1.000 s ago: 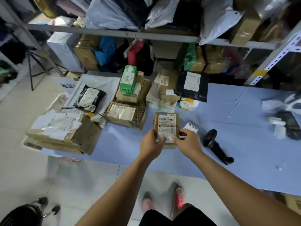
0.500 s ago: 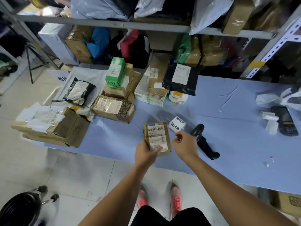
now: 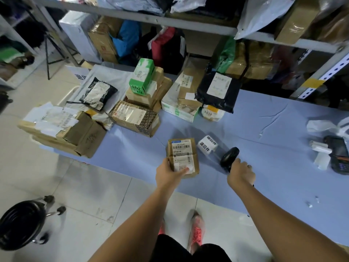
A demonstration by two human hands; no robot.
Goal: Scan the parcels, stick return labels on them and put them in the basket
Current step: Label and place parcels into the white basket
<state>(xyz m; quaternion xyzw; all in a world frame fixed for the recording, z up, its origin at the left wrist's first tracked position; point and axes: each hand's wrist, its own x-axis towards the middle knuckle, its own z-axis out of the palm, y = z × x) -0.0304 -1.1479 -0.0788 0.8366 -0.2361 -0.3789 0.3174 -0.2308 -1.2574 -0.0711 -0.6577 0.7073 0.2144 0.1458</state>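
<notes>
Left hand (image 3: 170, 173) around small parcel (image 3: 182, 155), right hand (image 3: 240, 172) around black scanner (image 3: 228, 156), blue table (image 3: 273, 148) beneath.

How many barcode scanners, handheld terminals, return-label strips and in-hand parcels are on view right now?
Barcode scanner, gripped by the right hand: 1
Handheld terminal, at the table's right edge: 1
Return-label strip, two labels showing: 1
Cardboard parcel, held by the left hand: 1
Total: 4
</notes>
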